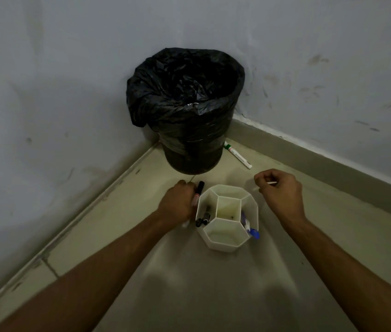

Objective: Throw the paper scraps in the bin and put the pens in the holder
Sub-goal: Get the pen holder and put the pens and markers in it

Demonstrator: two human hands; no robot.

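A white hexagonal pen holder [223, 243] stands on the floor between my hands. Dark pens [203, 218] sit in its left compartment and a blue pen [252, 230] in its right one. My left hand [177, 204] is closed on a marker with a black cap [199, 189], just left of the holder; a bit of white paper shows under my wrist. My right hand [278, 190] pinches a small white paper scrap [271, 183] to the right of the holder. A bin with a black bag [187, 109] stands in the corner behind.
A white marker with a green end [237, 155] lies on the floor right of the bin, near the skirting. Walls close in on the left and right, meeting behind the bin. Pale floor tiles spread toward me.
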